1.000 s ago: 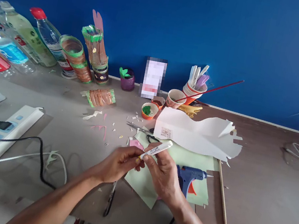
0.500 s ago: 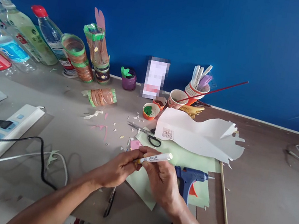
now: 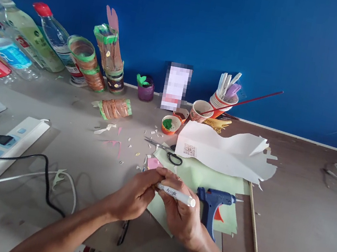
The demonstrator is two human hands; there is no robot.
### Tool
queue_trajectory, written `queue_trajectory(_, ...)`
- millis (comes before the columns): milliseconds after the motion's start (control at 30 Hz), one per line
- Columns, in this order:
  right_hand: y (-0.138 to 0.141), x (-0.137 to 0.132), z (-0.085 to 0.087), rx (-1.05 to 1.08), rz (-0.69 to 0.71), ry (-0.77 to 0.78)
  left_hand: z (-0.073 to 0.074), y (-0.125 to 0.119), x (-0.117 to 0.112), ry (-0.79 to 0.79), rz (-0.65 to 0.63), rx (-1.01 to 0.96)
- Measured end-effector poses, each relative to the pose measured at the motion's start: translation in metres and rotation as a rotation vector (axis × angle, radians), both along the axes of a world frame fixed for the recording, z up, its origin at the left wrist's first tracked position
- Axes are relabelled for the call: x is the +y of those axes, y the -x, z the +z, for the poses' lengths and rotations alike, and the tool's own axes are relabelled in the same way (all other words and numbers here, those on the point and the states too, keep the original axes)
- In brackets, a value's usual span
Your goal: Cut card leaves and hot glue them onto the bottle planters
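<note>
A white acrylic marker (image 3: 176, 194) lies in the fingers of my right hand (image 3: 182, 222), its blunt white end pointing right and its other end hidden between my hands. My left hand (image 3: 133, 193) meets the right one there, fingers pinched; what they hold is covered. Both hands are over the light green paper (image 3: 209, 172). Just beyond them lie a pink paper scrap (image 3: 154, 163) and scissors (image 3: 170, 153) with black handles. A blue glue gun (image 3: 214, 208) rests on the green paper, right of my right hand.
White paper (image 3: 225, 151) lies behind the glue gun. Paint cups (image 3: 170, 125), a cup with a red brush (image 3: 201, 112) and a blurred upright panel (image 3: 176, 86) stand near the wall. Brown-and-green tubes (image 3: 89, 68), bottles (image 3: 53, 40) and a power strip (image 3: 8, 154) are at left.
The marker has tilted: its white end has swung down and slightly right, toward me. My hands stay together at nearly the same spot. The things on the table have not moved.
</note>
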State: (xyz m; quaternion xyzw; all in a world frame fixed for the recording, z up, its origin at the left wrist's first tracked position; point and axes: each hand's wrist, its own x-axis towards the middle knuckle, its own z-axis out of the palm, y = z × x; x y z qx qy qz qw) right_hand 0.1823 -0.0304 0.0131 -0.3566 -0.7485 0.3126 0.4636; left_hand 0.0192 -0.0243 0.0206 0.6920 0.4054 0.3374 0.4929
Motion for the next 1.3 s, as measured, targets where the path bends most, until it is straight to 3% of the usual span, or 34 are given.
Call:
queue_trajectory(200,-0.002,-0.002,0.003,-0.050,-0.013,-0.167,-0.002,-0.002,-0.003,-0.214,0.017,0.038)
queue_trajectory(367,-0.004,-0.002,0.010,0.007,0.039,-0.145,0.000,0.001,-0.004,-0.325,0.020,0.030)
queue_trajectory(467,-0.008,0.001,0.013,0.062,0.044,-0.032,0.000,0.003,-0.005,-0.293,0.030,0.048)
queue_trajectory(667,-0.014,0.005,0.010,0.282,-0.033,0.214,-0.007,0.005,-0.006,-0.276,0.180,0.199)
queue_trajectory(967,-0.001,0.001,0.006,0.355,0.082,0.416,0.003,-0.001,-0.003,-0.146,-0.115,0.080)
queue_trajectory(1200,0.002,-0.005,-0.005,0.473,-0.065,0.466,0.006,-0.006,-0.010,-0.003,-0.125,0.274)
queue_trajectory(1300,0.003,-0.005,-0.006,0.505,-0.097,0.486,0.012,-0.006,-0.008,0.072,-0.133,0.246)
